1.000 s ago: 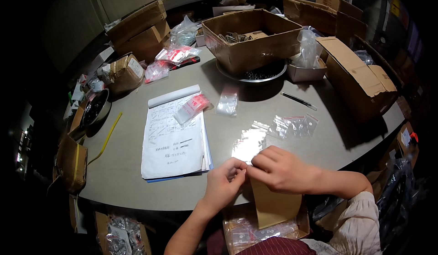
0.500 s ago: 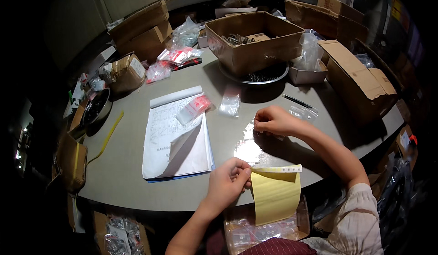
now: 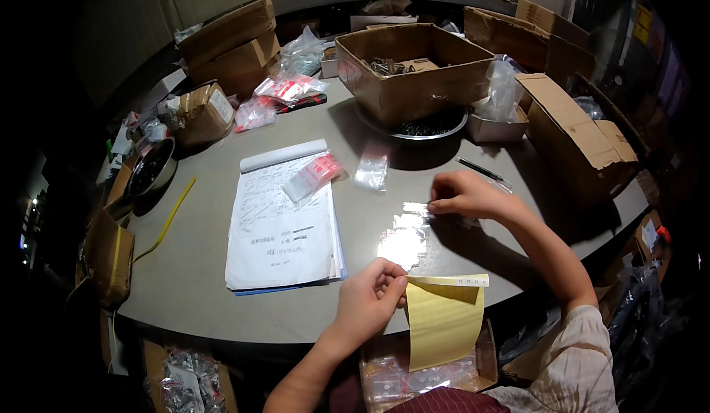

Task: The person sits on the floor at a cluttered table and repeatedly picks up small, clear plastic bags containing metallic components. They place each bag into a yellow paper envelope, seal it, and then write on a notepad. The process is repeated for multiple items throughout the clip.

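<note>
My left hand (image 3: 366, 298) pinches the left end of a yellow label backing sheet (image 3: 446, 326) between thumb and fingers. Along the sheet's top edge runs a strip of small white labels (image 3: 467, 281). The sheet hangs down past the table's near edge. Farther off, my right hand (image 3: 467, 193) has its thumb and fingertips pressed together just above the tabletop; whatever is between them is too small to make out. Beside those fingertips lies an overlapping row of shiny clear plastic bags (image 3: 405, 237), bright with glare.
Left of the bags lies a notepad (image 3: 274, 246) with a red-printed bag (image 3: 314, 178) on it. A large cardboard box (image 3: 414, 84) rests over a metal bowl (image 3: 433, 136) at the back. Pens (image 3: 481, 167) lie right. A box of bagged parts (image 3: 429, 380) sits below the table edge.
My right hand has moved slightly right, over the end of the bag row. The notepad's lifted page has settled flat. My left hand still holds the yellow sheet.
</note>
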### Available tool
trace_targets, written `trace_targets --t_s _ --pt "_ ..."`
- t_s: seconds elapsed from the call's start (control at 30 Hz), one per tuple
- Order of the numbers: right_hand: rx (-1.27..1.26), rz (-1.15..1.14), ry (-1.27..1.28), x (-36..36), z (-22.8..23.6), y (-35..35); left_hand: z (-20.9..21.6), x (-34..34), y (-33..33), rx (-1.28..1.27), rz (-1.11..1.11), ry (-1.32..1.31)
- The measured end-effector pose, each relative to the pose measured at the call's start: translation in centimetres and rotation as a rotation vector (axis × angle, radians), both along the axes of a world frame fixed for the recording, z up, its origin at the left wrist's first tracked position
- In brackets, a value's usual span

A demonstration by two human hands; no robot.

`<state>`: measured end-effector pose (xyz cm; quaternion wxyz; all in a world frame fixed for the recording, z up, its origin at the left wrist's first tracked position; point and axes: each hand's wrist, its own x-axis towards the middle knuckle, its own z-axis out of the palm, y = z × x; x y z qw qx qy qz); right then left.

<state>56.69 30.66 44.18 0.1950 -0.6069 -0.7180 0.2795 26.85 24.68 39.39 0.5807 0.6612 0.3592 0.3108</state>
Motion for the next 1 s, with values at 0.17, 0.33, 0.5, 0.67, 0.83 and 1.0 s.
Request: trace_targets --t_s 0.17,0.33,0.5,0.67,0.83,1.0 --pt "0.043 0.117 0.064 -3.5 -1.3 -0.4 -0.1 0.0 0.0 -0.019 -0.015 -0.044" --pt "0.413 0.056 -0.399 -5.0 -2.8 -1.3 0.3 -0.2 -0.1 -0.036 -0.008 -0.037" --pt "0.317 -0.167 -0.510 0.4 -2.5 -1.2 -0.5 -0.9 -0.2 -0.047 0.080 -0.088" --pt "0.329 -0.040 0.030 -0.2 -0.2 -5.8 -0.1 -2.7 -0.4 0.093 0.223 0.002" --pt "0.337 0.267 0.137 -4.3 0.0 -11.6 0.5 -3.0 -0.5 0.081 0.234 0.032" --pt "0.423 0.193 0.135 -4.8 -1.4 -12.1 2.5 -1.8 -1.5 0.680 0.358 0.313"
